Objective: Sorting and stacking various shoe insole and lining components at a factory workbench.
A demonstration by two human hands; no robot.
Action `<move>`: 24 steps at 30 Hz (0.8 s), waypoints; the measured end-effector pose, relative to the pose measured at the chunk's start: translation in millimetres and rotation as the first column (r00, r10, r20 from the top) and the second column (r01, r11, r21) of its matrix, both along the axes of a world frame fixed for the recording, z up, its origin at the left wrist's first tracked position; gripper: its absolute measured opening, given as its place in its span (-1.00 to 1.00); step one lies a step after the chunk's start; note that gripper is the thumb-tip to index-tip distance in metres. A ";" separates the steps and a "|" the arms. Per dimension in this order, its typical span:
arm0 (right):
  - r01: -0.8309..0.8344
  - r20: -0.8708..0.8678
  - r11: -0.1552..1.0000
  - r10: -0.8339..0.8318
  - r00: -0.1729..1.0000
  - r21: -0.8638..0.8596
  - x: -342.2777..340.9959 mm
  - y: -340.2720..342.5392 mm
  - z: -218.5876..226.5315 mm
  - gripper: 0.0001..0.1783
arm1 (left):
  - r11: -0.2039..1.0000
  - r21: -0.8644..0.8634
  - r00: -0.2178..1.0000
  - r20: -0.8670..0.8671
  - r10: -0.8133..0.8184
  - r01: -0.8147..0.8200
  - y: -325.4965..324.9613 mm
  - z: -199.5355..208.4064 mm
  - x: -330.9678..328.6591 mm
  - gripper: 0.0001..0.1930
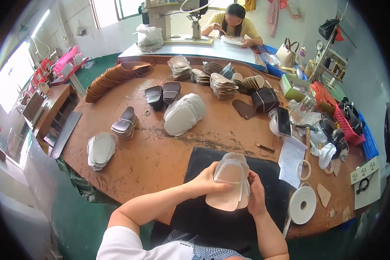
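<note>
A stack of beige, tongue-shaped cut pieces (226, 200) sits between both hands, above the black mat (273, 182). Its long axis runs away from the person, the far end leaning slightly right; one rounded end points away, the other back toward the body. The left hand (205, 179) grips the left edge, thumb across the upper face; the right hand (256, 193) cups the right edge. Right of the right hand lies a white tape roll (295, 206); beyond the left hand, a pile of white oval pieces (185, 115).

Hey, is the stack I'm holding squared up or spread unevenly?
Spread unevenly: in the left hand and right hand, the stack has layers jutting past one another, top and bottom.
</note>
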State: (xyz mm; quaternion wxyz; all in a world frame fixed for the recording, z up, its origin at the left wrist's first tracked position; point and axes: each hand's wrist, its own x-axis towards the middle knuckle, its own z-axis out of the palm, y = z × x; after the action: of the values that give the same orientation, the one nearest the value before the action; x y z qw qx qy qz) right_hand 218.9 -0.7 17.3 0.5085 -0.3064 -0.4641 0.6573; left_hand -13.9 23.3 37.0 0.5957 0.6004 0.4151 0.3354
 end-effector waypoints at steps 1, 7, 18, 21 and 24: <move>0.061 -0.023 0.998 -0.060 0.998 0.030 3.0 2.5 -1.7 -0.38 | 0.991 -0.133 0.983 0.180 0.048 -0.024 10.5 3.1 -1.1 -0.07; 0.080 0.372 0.989 -0.121 0.920 0.124 7.2 6.6 -6.8 -0.70 | 0.899 -0.206 0.670 0.607 0.427 -0.386 203.0 47.6 -66.2 -0.33; 0.001 0.440 0.982 -0.086 0.894 0.189 2.2 13.2 -8.9 -0.80 | 0.683 0.277 0.476 -0.544 0.691 -0.675 399.9 -23.2 -194.3 -0.20; 0.051 0.493 0.982 -0.137 0.859 0.184 15.3 11.2 -6.2 -0.80 | 0.590 0.560 0.473 -0.357 0.805 -0.581 355.3 -23.6 -143.7 -0.22; 0.015 0.541 0.967 -0.155 0.827 0.253 11.6 10.3 -6.0 -0.80 | 0.561 0.597 0.520 -0.264 0.812 -0.573 267.6 -20.8 -158.7 -0.22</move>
State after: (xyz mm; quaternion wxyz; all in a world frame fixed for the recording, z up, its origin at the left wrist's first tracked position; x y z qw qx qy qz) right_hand 230.6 9.6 11.2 0.4132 -0.4418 -0.6529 0.4558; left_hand -172.6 290.8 16.2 0.1185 0.5581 0.6797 0.4609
